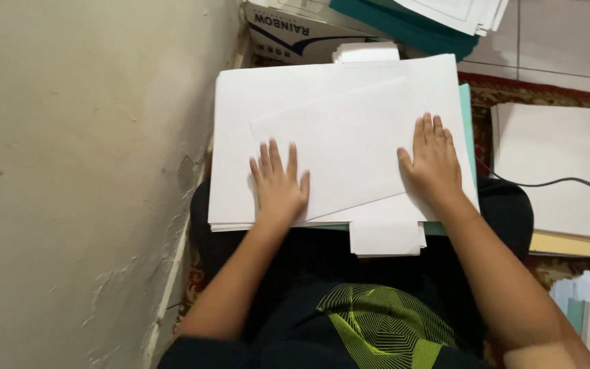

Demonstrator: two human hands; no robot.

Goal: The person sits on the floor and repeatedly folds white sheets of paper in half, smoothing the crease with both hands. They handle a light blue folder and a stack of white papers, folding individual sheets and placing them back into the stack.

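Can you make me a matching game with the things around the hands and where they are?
Things:
1. left hand
2. right hand
3. black cable
4. cardboard box

Places:
A. on the paper pile at the right side
B. right edge of the tilted white sheet
C. top, beyond the paper stack
D. lower left corner of the tilted white sheet

Pairs: 1-D, 2-B, 3-A, 4-C

2 hands (280, 184), 1 folded sheet (349, 147), 1 cable (561, 182)

A cream wall (69, 171) with cracked, flaking paint fills the left. Pale floor tiles (561, 41) meet a patterned red rug (513, 92).
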